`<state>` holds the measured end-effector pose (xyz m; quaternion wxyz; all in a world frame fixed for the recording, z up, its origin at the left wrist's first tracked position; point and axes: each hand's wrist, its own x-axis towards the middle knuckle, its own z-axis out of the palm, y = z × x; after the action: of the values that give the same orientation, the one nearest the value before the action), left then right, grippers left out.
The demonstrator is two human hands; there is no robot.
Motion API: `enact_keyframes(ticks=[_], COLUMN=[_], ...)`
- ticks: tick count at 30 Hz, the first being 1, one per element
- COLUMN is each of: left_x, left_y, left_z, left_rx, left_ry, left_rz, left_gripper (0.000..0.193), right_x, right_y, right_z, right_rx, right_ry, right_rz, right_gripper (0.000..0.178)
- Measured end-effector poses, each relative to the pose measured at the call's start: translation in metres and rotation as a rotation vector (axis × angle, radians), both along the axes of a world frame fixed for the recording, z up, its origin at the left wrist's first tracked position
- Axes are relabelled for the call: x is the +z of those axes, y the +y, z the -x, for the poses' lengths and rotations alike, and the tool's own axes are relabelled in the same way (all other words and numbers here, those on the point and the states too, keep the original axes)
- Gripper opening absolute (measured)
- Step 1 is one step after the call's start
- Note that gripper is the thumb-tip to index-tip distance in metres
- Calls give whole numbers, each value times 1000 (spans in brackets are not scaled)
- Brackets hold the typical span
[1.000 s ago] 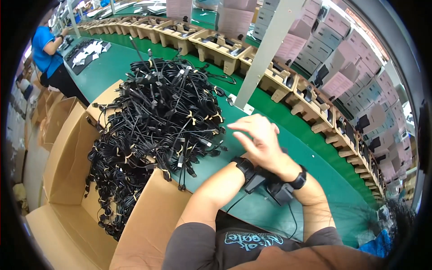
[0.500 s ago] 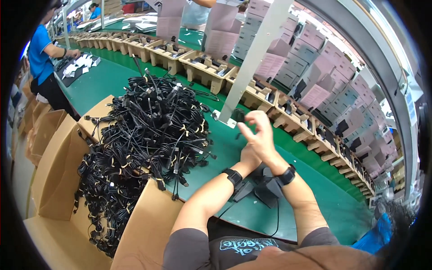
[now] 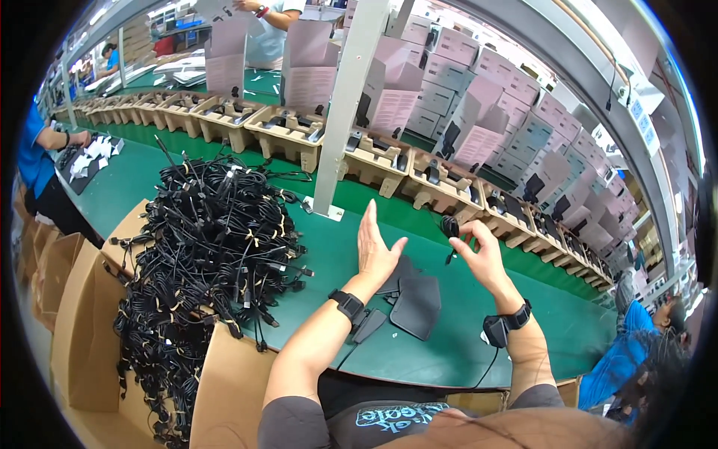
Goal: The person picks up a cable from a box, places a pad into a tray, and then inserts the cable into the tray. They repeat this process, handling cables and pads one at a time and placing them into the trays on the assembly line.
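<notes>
My right hand pinches a small coiled black cable above the green table, close to the row of trays. Fingers raised and thumb apart, my left hand is empty, held upright over the table near the base of the metal post. Between my forearms lie dark grey flat pieces, one partly behind the left hand. To the left, a large heap of black coiled cables tied with pale bands spills over an open cardboard box.
Pale moulded pulp trays with black parts stand in a line along the green belt. A metal post rises from the table. Printed boxes are stacked behind. Co-workers in blue work at the far left and right.
My hands, close together before, have moved apart. The right one has swung right with the coiled cable. The view has shifted, and a person in white now shows at the back.
</notes>
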<state>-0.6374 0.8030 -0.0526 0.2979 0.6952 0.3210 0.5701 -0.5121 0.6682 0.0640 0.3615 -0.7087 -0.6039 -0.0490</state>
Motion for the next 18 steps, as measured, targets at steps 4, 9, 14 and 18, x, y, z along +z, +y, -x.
enact_keyframes(ticks=[4, 9, 14, 18], left_x=[-16, 9, 1, 4], left_y=[4, -18, -6, -16], left_z=[-4, -1, 5, 2], left_rx=[-674, -863, -666, -1162], left_ry=[-98, -301, -15, -323], left_rz=[281, 448, 258, 919], left_gripper=[56, 35, 19, 36], right_x=[0, -11, -13, -29], right_y=[0, 7, 11, 20], right_z=[16, 15, 19, 10], right_rx=[73, 211, 259, 231], right_ry=[305, 859, 1031, 1003], right_rz=[155, 192, 221, 101], right_gripper=[16, 13, 12, 16])
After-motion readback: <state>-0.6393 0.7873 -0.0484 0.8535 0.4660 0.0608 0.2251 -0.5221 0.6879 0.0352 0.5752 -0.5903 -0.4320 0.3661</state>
